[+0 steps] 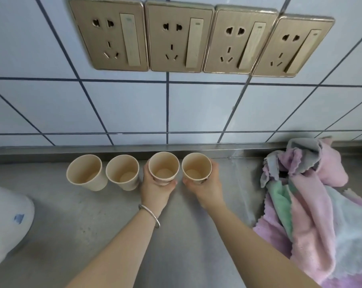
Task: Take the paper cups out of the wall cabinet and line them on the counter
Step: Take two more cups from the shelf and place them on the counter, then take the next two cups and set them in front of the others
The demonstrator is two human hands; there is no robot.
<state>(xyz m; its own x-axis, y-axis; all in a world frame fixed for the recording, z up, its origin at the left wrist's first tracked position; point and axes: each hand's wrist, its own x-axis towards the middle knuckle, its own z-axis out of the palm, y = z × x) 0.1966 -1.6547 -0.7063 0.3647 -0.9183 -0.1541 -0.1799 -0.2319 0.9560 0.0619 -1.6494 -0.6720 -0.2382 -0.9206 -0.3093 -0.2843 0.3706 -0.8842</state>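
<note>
Paper cups: four on the counter [113, 225], one row along the far edge just below the steel upstand of the tiled wall. All upright, mouths up, all look empty.

Left to right: first cup [85, 172] and second cup [123, 172] stand free, rims almost touching. Third cup [163, 168] is in the left hand [155, 189], fingers wrapped around its lower wall. Fourth cup [196, 168] is in the right hand [209, 189], fingers clamped round it the same way. Can't tell if those two bases are fully down on the counter or a hair above.

Progress, my read: late stage. Two placed, two being set or nudged into line. Left: release both, maybe even out the gap between second and third. Wall cabinet isn't in view, so can't say whether more cups are waiting there.

Other counts:
- hands: 2, silver bangle [150, 215] on the left wrist
- gold wall sockets [196, 38]: 4 in a row, above the cups
- cloths [304, 194]: one heap, pink/grey/green, right, near the fourth cup but clear of it; number of pieces unclear
- white rounded object [7, 221], near left, unidentified
</note>
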